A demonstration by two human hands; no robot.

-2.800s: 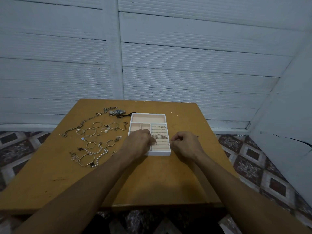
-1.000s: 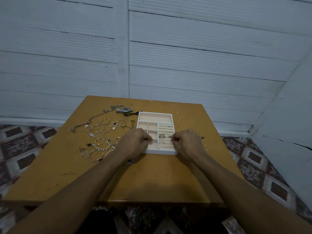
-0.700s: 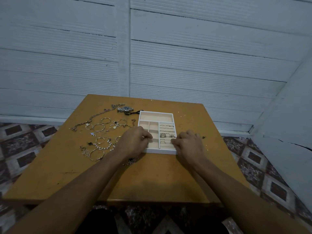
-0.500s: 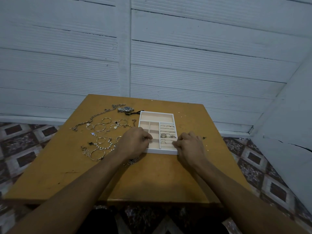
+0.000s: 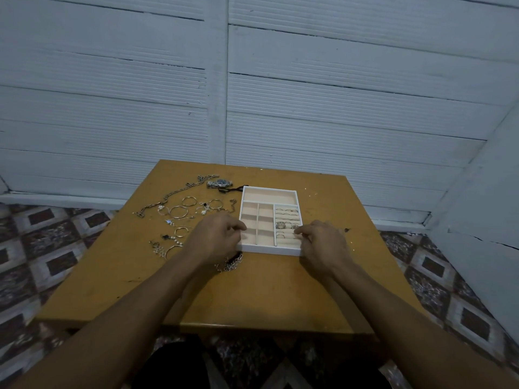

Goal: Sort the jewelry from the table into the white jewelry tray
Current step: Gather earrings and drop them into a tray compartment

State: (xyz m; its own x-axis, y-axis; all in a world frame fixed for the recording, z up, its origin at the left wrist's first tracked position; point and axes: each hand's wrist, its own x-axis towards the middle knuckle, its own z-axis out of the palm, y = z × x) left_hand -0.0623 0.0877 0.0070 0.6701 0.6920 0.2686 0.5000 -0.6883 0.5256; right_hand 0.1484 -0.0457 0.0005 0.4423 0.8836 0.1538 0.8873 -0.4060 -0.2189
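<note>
The white jewelry tray (image 5: 269,189) sits mid-table, with several rings (image 5: 285,225) in its right-hand rows and its other compartments bare. My left hand (image 5: 216,238) grips the tray's left rim near the front, fingers curled. On the opposite side, my right hand (image 5: 323,244) curls its fingers over the right rim beside the ring rows. Loose jewelry lies left of the tray: bangles (image 5: 179,211), a long chain (image 5: 168,196), a watch (image 5: 220,183) and small earrings (image 5: 158,248). A chain bracelet (image 5: 231,263) lies under my left wrist.
The orange-brown wooden table (image 5: 266,293) stands against a white slatted wall (image 5: 252,94). Patterned floor tiles (image 5: 42,248) show on both sides. Bare tabletop lies in front of the tray and to its right.
My right hand has drawn back from over the ring rows to the tray's right rim. My left hand has stayed at the left rim, and the view shifted slightly.
</note>
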